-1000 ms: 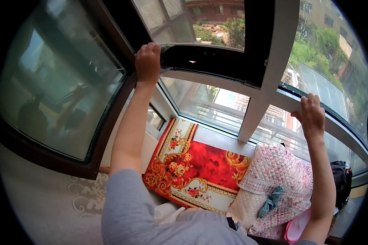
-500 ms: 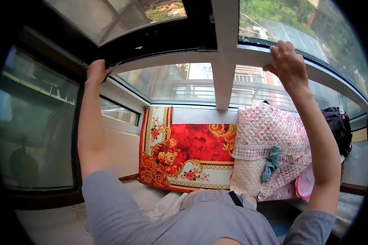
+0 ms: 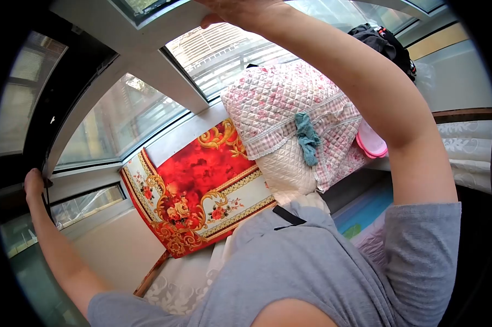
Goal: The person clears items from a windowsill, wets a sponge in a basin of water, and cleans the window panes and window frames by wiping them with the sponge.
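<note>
My left hand (image 3: pixel 34 182) is at the lower edge of the dark open window sash (image 3: pixel 52 103) on the left, its fingers closed there and mostly hidden. A thin dark strip hangs down beside the wrist. At the top of the view, my right hand (image 3: pixel 240 11) holds onto the white window frame (image 3: pixel 139 38). Its thumb shows below the bar, while the upper edge of the view cuts off the other fingers.
Below the windows lie a red and gold floral mat (image 3: pixel 191 169) and a quilted pink floral cover (image 3: pixel 284 92) with a teal cloth (image 3: pixel 307 139) on it. Near them are a pink-rimmed item (image 3: pixel 371 140) and a dark bag (image 3: pixel 385 46). White patterned fabric (image 3: pixel 180 283) lies below the mat.
The view has turned and tilted right. My right hand has shifted left along the white frame, towards the upright post. My left hand stays at the dark sash.
</note>
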### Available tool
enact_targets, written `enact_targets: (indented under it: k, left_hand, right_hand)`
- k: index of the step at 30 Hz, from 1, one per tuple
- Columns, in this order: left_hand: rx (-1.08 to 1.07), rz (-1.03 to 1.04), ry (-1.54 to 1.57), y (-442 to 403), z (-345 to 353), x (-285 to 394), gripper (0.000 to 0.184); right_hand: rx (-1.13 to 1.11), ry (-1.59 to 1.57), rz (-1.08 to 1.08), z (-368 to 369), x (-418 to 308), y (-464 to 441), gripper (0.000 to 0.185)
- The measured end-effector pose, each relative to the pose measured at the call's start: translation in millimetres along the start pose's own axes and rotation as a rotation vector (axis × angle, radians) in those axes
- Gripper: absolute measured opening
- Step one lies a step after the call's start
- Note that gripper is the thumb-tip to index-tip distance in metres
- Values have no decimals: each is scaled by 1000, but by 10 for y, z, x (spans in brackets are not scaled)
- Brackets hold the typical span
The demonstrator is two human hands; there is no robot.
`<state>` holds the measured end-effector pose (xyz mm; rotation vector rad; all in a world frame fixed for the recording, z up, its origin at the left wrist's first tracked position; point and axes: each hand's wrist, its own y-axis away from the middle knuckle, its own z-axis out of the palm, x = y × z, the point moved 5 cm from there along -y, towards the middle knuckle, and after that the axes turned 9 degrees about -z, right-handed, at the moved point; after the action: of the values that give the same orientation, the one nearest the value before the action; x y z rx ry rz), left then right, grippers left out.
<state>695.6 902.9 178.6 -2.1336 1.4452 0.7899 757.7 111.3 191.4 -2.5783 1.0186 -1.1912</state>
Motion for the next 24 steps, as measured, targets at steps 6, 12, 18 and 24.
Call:
enact_targets:
  k: [6, 12, 18, 24]
  left_hand:
    - [110, 43, 46, -70, -122, 3, 16]
    - [140, 179, 469, 578, -951, 421, 17]
    - [140, -38, 105, 297, -378, 157, 14]
    - [40, -44, 151, 224, -598, 333, 15]
  right_hand:
    - [43, -5, 42, 34, -53, 37, 59]
    - [-50, 42, 60, -28, -71, 14, 60]
    - [-39, 55, 54, 3, -74, 1, 61]
    - [-200, 87, -8, -130, -69, -14, 60]
